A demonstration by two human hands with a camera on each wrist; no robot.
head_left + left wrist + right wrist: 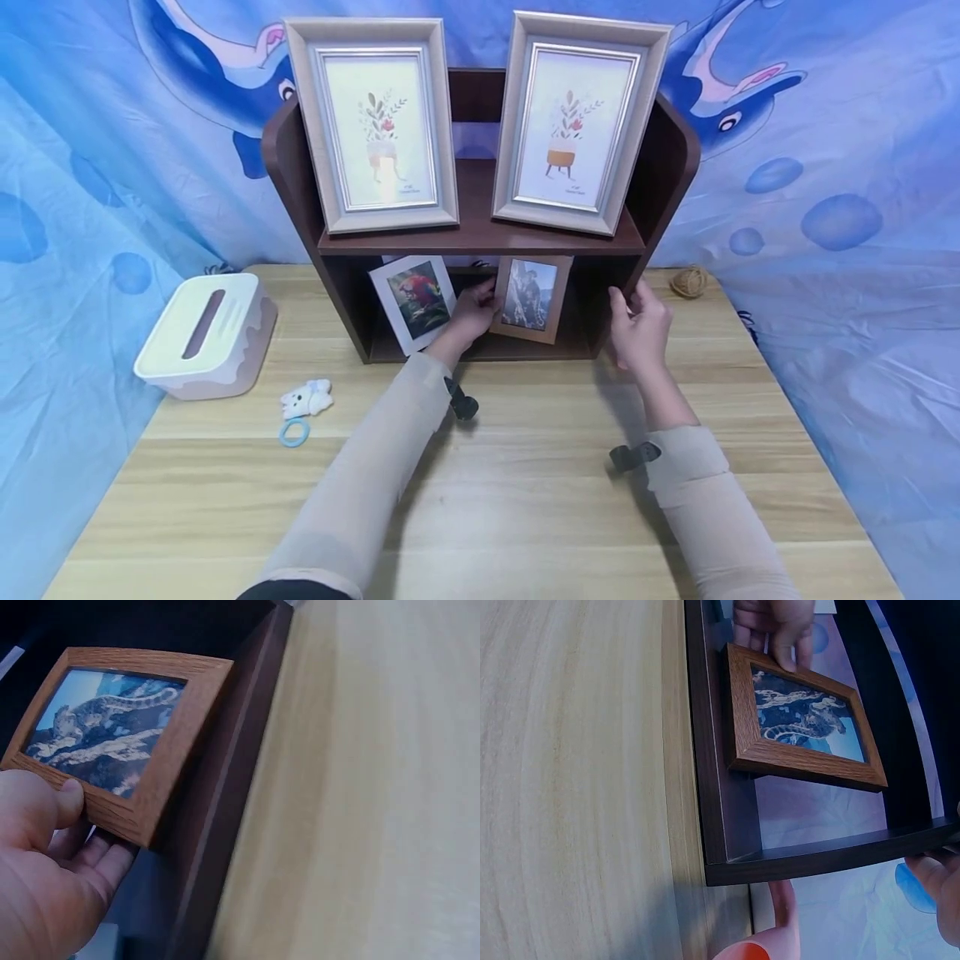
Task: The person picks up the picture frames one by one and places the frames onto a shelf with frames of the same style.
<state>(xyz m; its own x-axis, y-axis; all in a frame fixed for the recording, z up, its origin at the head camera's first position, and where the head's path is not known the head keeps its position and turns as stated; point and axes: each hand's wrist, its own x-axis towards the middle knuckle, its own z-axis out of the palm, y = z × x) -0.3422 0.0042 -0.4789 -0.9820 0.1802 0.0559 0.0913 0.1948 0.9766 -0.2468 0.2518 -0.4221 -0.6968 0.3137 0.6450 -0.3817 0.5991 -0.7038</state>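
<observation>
A brown wood-grain photo frame (528,293), its picture a spotted cat on rocks, leans back on the lower level of a dark brown two-tier shelf (480,247). My left hand (476,308) pinches it by one side edge, the thumb (69,801) on the front and the other fingers behind. At the shelf's right side panel, my right hand (641,329) holds the upright, thumb toward its front edge; in the right wrist view only part of this hand (949,889) shows. Left of my left hand stands a white photo frame (417,302) with a parrot picture, tilted sideways.
Two large pale frames with plant prints, a left one (375,218) and a right one (555,214), stand on the upper level. On the wooden table (525,500) are a white tissue box (240,333), a plush keychain (306,400) and a twine ball (689,282). Blue curtains (840,225) hang behind.
</observation>
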